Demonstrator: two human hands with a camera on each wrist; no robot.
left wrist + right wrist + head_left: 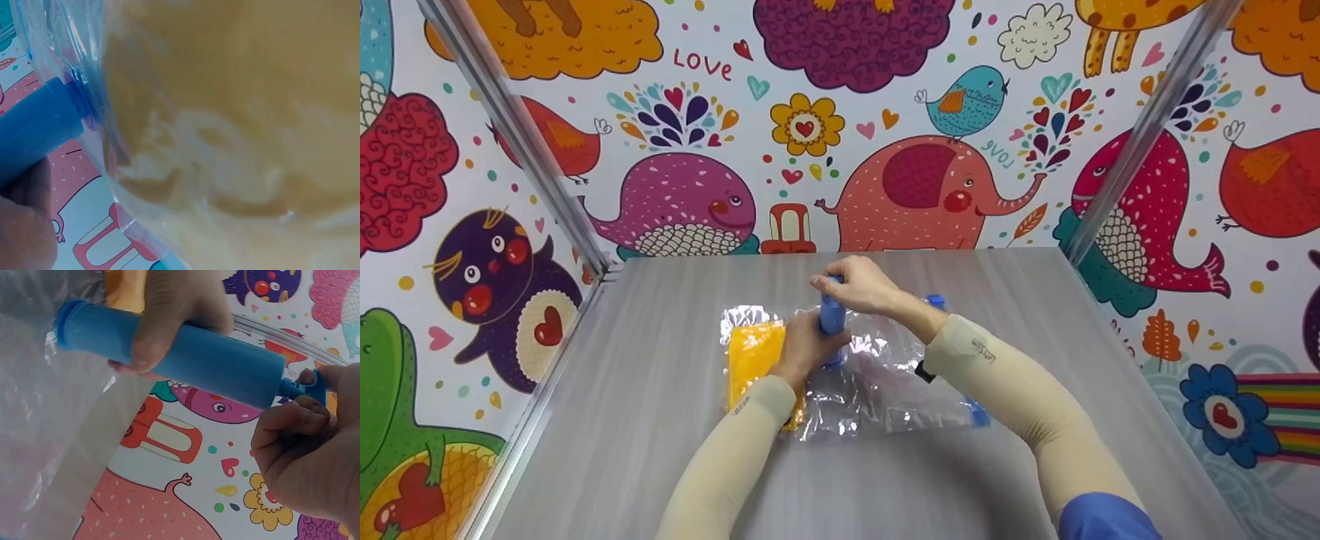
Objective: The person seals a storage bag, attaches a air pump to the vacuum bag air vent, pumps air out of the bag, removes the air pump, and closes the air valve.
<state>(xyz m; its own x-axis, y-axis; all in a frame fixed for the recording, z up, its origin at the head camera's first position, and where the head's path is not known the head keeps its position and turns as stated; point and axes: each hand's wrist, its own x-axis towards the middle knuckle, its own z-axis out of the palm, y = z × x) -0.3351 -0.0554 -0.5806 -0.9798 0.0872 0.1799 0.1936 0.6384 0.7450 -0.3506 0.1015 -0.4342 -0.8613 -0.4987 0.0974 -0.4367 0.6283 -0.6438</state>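
A blue hand pump (832, 316) stands upright on a clear plastic vacuum bag (885, 401), its base against the bag in the right wrist view. My left hand (802, 346) grips the pump's barrel (225, 363), thumb and fingers on opposite sides. Above it, my right hand (861, 285) holds the small blue pump handle (318, 387) with curled fingers. The handle sits close to the top of the barrel. Inside the left part of the bag lies something flat and orange-yellow (751, 352), perhaps folded cloth. Wrinkled plastic partly hides where pump and bag meet.
The bag lies on a grey wood-grain table (645, 420). Blue strips (979, 414) run at the bag's right edge. Walls with cartoon animals (915, 195) enclose the back and sides, with metal posts (540, 165) at the corners.
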